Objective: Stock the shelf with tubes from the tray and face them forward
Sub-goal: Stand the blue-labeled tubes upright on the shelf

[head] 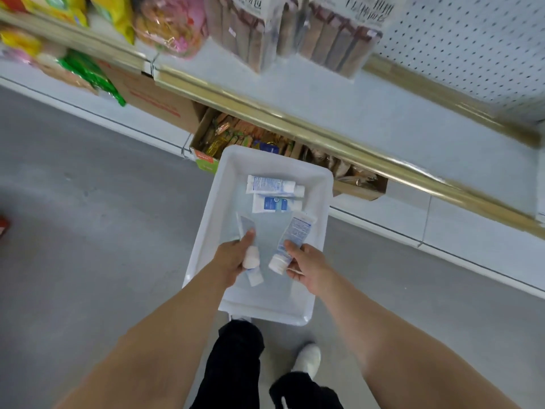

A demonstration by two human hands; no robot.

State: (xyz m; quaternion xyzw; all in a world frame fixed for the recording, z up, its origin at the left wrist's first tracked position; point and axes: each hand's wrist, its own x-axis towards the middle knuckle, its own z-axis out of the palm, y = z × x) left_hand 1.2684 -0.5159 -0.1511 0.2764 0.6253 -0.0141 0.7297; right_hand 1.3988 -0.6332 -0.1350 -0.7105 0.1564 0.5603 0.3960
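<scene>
A white tray (206,231) sits low in front of me, over the floor. Two white-and-blue tubes lie flat at its far end, an upper tube (272,185) and a lower tube (272,203). My left hand (233,256) is shut on a tube (247,225) with its white cap toward me. Under it another tube (254,276) lies on the tray floor. My right hand (306,268) is shut on a white-and-blue tube (295,234) near its cap. The white shelf (368,119) with a gold front rail runs across above the tray.
Clear packs of brown sticks (333,39) and snack bags (171,25) stand on the shelf. A pegboard wall (472,45) backs its bare right part. Open cartons of snacks (236,137) sit on the bottom shelf behind the tray. Grey floor lies to the left.
</scene>
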